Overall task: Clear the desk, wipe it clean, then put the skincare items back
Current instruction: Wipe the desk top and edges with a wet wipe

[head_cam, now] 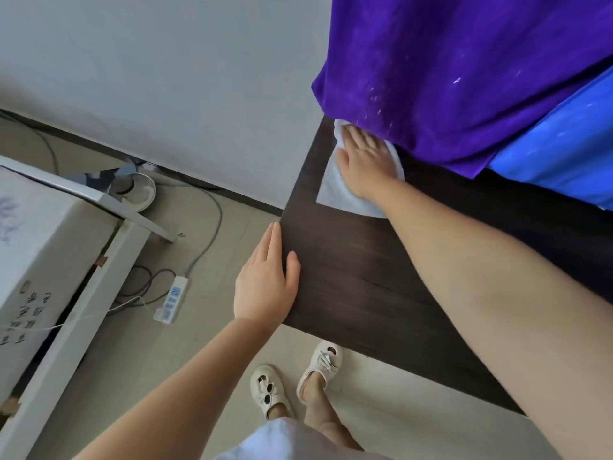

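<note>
The right hand lies flat and spread, palm down, pressing a white cloth onto the dark wood-grain surface; nothing is gripped, the fingers simply rest extended on the fabric, pointing toward 11 o'clock. The cloth sits at the far corner of the surface, its edges showing around the hand at 7 and 3 o'clock. Just beyond the fingertips, at 1 o'clock, a purple curtain hangs down over the surface, with blue fabric beside it at 3 o'clock. The left hand is open and relaxed, fingers together, resting on the left edge of the surface with the thumb lying on top. No skincare items are in view. At 9 o'clock of the left hand, a white power strip lies on the floor with cables. Below, at 6 o'clock, two feet in cream sandals stand on the floor.
</note>
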Action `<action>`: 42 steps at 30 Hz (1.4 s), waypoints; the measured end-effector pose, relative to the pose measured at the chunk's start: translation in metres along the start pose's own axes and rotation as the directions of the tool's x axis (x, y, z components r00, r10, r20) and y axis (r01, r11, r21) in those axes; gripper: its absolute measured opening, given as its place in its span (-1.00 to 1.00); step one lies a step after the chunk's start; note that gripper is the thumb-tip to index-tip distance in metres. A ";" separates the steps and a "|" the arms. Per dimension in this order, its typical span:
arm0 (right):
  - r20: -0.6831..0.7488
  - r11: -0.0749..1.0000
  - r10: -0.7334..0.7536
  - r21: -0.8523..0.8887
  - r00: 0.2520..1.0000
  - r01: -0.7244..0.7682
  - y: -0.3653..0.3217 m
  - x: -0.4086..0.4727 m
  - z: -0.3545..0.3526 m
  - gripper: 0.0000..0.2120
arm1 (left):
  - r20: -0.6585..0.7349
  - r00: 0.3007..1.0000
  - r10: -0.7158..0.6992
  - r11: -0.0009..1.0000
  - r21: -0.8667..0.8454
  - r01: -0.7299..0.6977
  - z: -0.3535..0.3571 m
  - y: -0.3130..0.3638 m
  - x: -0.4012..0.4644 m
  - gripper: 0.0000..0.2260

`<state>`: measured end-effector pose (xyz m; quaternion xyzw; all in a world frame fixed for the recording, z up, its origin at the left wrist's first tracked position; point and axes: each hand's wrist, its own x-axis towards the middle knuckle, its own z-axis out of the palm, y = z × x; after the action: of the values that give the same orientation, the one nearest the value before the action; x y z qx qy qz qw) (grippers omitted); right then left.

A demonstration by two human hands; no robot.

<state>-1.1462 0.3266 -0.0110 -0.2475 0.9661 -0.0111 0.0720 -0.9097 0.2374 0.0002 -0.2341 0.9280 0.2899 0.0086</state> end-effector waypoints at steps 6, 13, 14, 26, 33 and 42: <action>0.015 0.987 -0.036 0.157 0.999 0.033 -0.107 -0.069 0.015 -0.48 | -0.047 0.968 -0.248 0.722 -0.674 0.153 -0.015 -0.003 -0.002 -0.64; 0.062 0.988 -0.155 0.025 0.986 0.154 -0.134 -0.175 0.032 -0.45 | 0.138 0.947 -0.291 0.594 -0.749 0.292 -0.019 -0.009 -0.013 -0.70; 0.062 0.984 -0.179 0.016 0.982 0.178 -0.122 -0.184 0.033 -0.43 | 0.126 0.961 -0.247 0.675 -0.690 0.263 -0.017 -0.009 -0.017 -0.72; -0.034 0.855 0.500 0.182 0.866 -0.486 -0.022 -0.227 0.035 -0.48 | -0.015 0.985 0.171 0.966 0.198 -0.164 0.010 -0.021 -0.032 -0.57; 0.033 0.986 -0.145 0.091 0.989 0.141 -0.073 -0.224 0.029 -0.49 | -0.046 0.973 0.228 0.965 0.147 -0.219 0.016 -0.007 -0.041 -0.62; -0.007 0.949 0.314 0.041 0.949 -0.314 0.177 -0.358 0.048 -0.35 | 0.168 0.824 0.541 0.763 0.314 -0.565 0.099 0.104 -0.119 -0.50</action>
<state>-0.9132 0.6545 -0.0208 -0.0892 0.9933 -0.0202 0.0711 -0.8609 0.4169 -0.0085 0.0652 0.9910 0.1171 -0.0044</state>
